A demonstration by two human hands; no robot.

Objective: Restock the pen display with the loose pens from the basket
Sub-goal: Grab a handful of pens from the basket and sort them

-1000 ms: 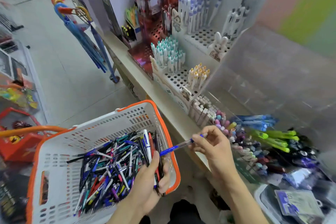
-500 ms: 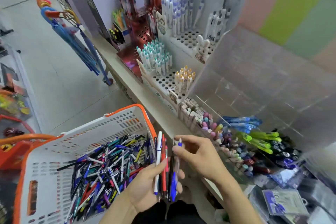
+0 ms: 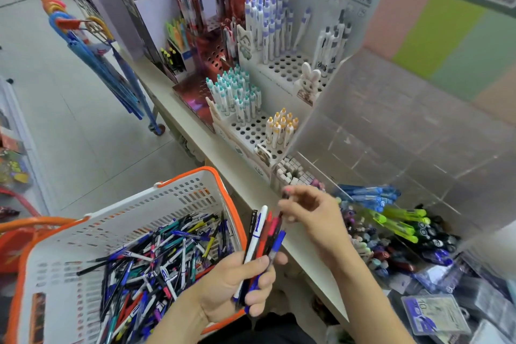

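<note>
While left-hand fingers point(image 3: 259, 262) clamp pen bunch point(image 3: 262, 234), rt fingers point(image 3: 290, 205) pinching dark pen point(image 3: 284, 198) over cream shelf point(image 3: 223, 159), grey tile floor point(image 3: 92, 126).

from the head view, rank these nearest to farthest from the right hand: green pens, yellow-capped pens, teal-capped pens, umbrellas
From the right hand:
1. Green pens, lying just to its right in the clear bin.
2. Yellow-capped pens, standing in the white rack above it.
3. Teal-capped pens, further up and left in that rack.
4. Umbrellas, hanging far left over the floor.

Stationery shop: stocked pen display point(image 3: 252, 131)
</note>
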